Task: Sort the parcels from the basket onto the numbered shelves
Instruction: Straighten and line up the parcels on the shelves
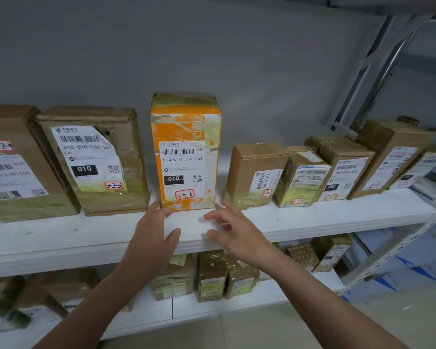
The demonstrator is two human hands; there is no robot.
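- Orange parcel [186, 147] is stood upright on the upper shelf [312, 217], slotted between the 3-2-5 box [93, 159] and a small brown box [254, 172].
- Label is faced outward, likely so the handwritten tag [184, 195] can be read from the aisle.
- Tag is read as 3-2-6, not with certainty. With the 3-2-4 box [10, 159] and 3-2-5 to its left, the slot is judged correct.
- Left hand [152, 233] is held open, fingertips at the parcel's lower-left corner. Contact cannot be confirmed.
- Right hand [233, 230] is held open, fingers spread just beside the lower-right corner, nothing gripped.
- Hands are placed as if to square the parcel in line.
- Basket is not seen.
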